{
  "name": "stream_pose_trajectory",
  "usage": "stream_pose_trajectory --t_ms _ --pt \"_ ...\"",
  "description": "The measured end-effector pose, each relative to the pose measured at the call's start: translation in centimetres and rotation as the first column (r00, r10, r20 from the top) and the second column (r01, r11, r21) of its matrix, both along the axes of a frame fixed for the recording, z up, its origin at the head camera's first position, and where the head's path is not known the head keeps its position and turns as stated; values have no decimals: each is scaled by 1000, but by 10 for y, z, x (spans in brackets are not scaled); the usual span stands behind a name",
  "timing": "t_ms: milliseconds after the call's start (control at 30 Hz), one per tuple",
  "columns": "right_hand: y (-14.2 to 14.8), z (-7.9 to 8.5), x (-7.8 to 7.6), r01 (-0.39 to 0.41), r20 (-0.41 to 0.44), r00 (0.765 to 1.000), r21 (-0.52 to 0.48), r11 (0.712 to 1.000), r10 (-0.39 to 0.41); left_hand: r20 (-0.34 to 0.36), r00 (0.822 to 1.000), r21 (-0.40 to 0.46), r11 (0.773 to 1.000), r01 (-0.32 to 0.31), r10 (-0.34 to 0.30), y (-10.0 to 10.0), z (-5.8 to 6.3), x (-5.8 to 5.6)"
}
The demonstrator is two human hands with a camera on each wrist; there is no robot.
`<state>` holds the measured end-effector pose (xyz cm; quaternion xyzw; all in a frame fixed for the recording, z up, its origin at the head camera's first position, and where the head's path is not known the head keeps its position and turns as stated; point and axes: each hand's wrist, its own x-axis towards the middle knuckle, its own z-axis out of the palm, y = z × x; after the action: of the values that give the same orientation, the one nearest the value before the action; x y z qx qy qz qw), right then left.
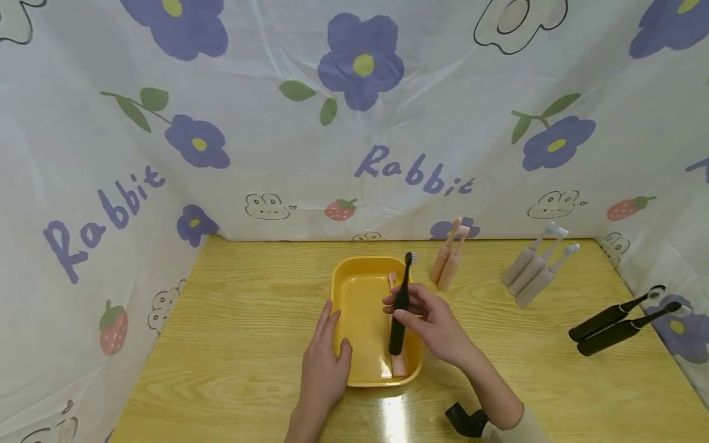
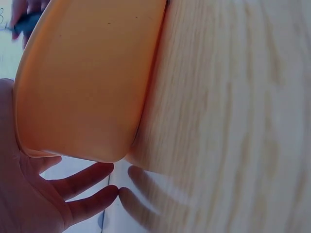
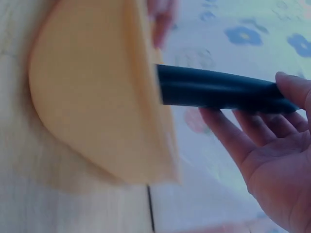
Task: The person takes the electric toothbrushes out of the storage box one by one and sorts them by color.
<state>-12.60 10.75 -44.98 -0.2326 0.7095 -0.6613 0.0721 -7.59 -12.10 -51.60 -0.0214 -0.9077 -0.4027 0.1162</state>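
A black electric toothbrush (image 1: pixel 396 332) is pinched between the thumb and fingers of my right hand (image 1: pixel 434 323), its brush head up and away from me. It is over the right side of a yellow tray (image 1: pixel 354 383). Inside the tray, along its right side, lies a pink toothbrush (image 1: pixel 399 367), partly hidden by the black one and the hand. My left hand (image 1: pixel 325 369) rests at the tray's left edge, its thumb by the rim. In the left wrist view, its fingers (image 2: pixel 85 182) stretch out loosely past the tray's outer wall.
Two pink toothbrushes (image 1: pixel 450 264) lie behind the tray to the right. Farther right are three pale grey toothbrushes (image 1: pixel 536 275) side by side, then two black toothbrushes (image 1: pixel 615 332) at the table's right edge. A patterned cloth (image 1: pixel 277 154) hangs behind the wooden table (image 1: pixel 232 344).
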Motion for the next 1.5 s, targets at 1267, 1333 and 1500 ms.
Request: stream_pose_trajectory --t_ms 1267,1333,1500 --pt "127 -18 77 776 116 631 -104 622 -767 22 1000 1 1000 14 -14 0 0 -1" --pt "131 -19 80 820 134 572 -99 563 -809 22 1000 6 1000 19 -19 0 0 -1" --pt "140 -20 85 874 132 484 -124 470 -865 26 999 19 1000 24 -24 1 1 -1"
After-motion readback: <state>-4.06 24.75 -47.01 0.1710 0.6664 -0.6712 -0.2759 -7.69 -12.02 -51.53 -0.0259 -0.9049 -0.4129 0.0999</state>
